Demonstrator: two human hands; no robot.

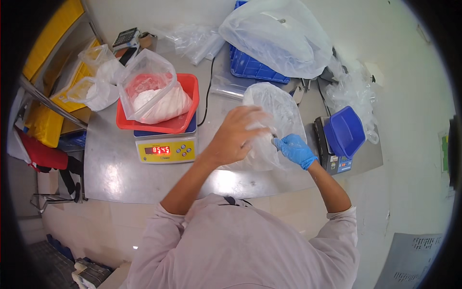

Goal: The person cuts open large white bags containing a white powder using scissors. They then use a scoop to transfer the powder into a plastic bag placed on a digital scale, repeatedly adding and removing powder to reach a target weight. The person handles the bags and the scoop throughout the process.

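Observation:
My bare left hand (234, 133), blurred by motion, is raised over a clear plastic bag (278, 101) on the steel table, fingers spread. In a blue glove, my right hand (294, 148) grips a small dark object (275, 139), mostly hidden by the fingers, at the bag's near side. Left of my hands, a red plastic tray (187, 126) sits on a yellow-fronted digital scale (169, 155) with its display lit. Inside the tray lies an open clear bag of white powder (166, 104). Whether my left fingers touch the bag is unclear.
Open bags of white powder (99, 92) stand at the left. Behind are a calculator (125, 37) and a blue crate (249, 65) under a large plastic bag (278, 36). At right, a blue tray (346, 132) rests on a second scale (334, 166). A person's red garment (45, 150) shows far left.

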